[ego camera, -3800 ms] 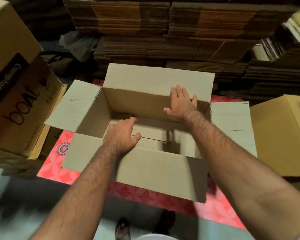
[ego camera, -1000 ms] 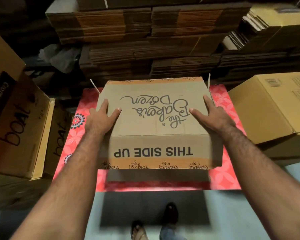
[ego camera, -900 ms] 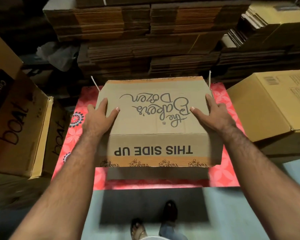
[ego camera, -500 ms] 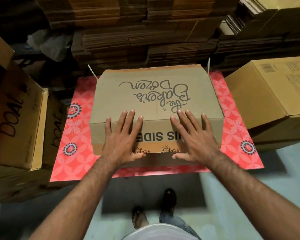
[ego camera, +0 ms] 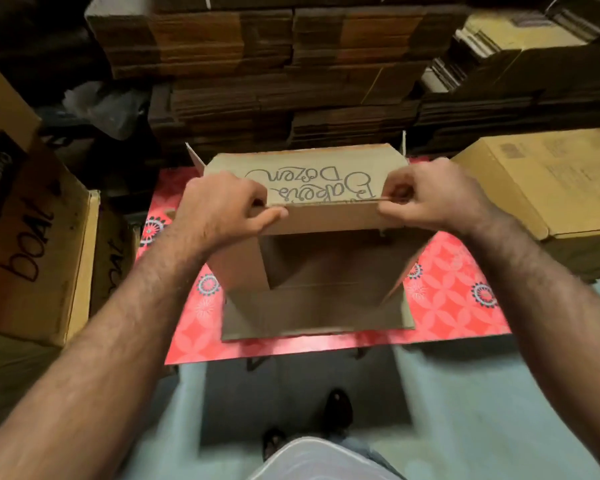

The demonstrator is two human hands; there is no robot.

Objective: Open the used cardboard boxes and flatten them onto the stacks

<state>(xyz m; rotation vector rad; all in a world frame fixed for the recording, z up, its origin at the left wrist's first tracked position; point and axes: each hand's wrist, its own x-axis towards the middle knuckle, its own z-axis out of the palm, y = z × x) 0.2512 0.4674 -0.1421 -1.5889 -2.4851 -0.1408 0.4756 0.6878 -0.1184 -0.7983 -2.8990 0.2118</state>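
A brown cardboard box [ego camera: 319, 188] with cursive "Baker's Dozen" print lies on a red patterned mat [ego camera: 444, 289]. Its near flap is lifted, and the hollow inside shows toward me. My left hand [ego camera: 222, 209] grips the left part of the lifted flap's edge, thumb in front and fingers curled over it. At the right part of that edge, my right hand [ego camera: 430, 195] pinches the flap the same way. Tall stacks of flattened cardboard [ego camera: 291, 64] rise right behind the box.
Closed brown boxes marked "boat" [ego camera: 25, 244] stand at the left. A large closed box [ego camera: 548, 188] sits at the right, touching the mat. More flattened stacks fill the back right. My feet [ego camera: 336, 410] stand on the pale floor before the mat.
Both hands left the box's near side, where they lay flat, and now grip the near flap's edge. The flap has come up, opening the box toward me.
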